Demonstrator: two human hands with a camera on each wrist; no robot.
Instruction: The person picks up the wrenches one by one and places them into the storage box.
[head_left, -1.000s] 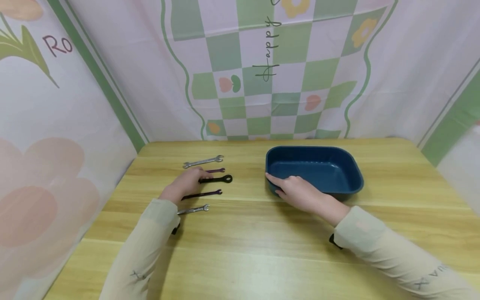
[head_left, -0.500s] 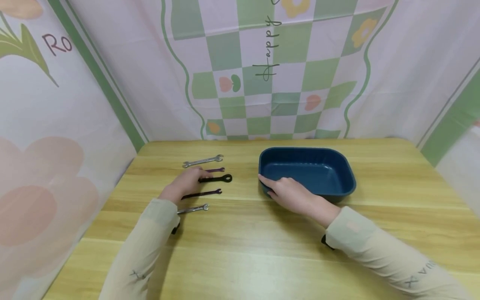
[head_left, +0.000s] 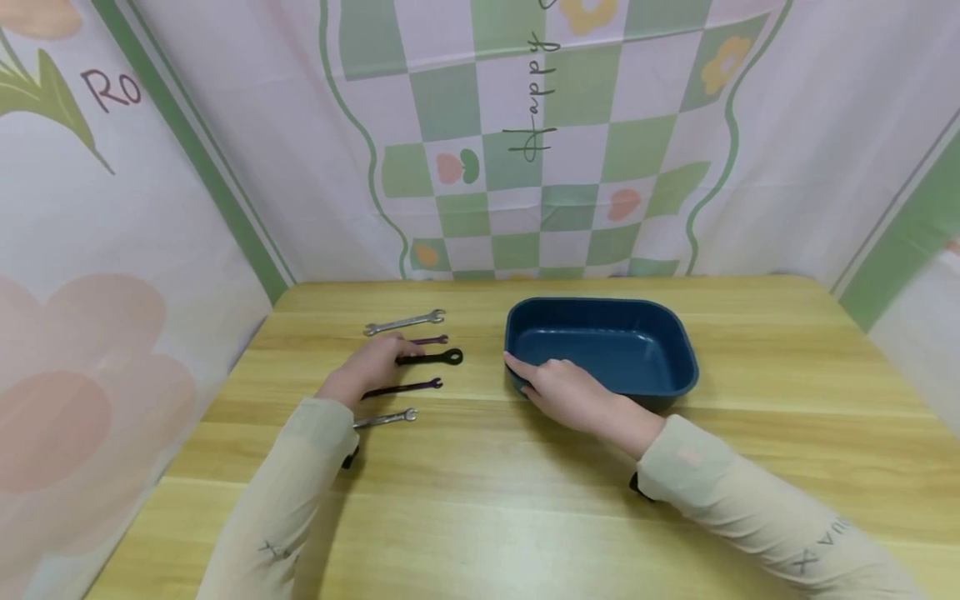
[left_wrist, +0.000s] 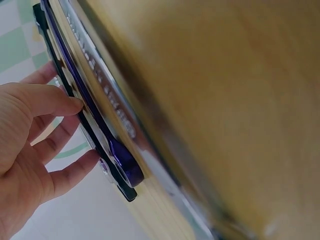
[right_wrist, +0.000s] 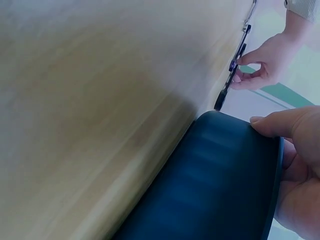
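My left hand (head_left: pixel 372 367) is at a row of wrenches on the left of the table. It pinches the black ring-ended wrench (head_left: pixel 441 357) between thumb and fingers, as the left wrist view shows; the wrench lies low, at the tabletop. Partly behind the fingers is a small purple wrench (head_left: pixel 433 340). A dark purple wrench (left_wrist: pixel 85 90) lies on the near side of the black one. My right hand (head_left: pixel 573 394) grips the near left part of a dark blue rectangular basin (head_left: pixel 600 352), its thumb (right_wrist: pixel 272 123) against the outer wall. Nothing shows inside the basin.
A silver open-ended wrench (head_left: pixel 405 322) lies farthest back in the row. Nearest the person is another silver wrench (head_left: pixel 386 418), its left end hidden by the sleeve. The wooden table (head_left: pixel 480 500) meets a patterned curtain (head_left: pixel 300 167) at its back edge.
The blue basin has slid left and slightly nearer across the table, together with my right hand. My left hand and the wrenches stay where they were.
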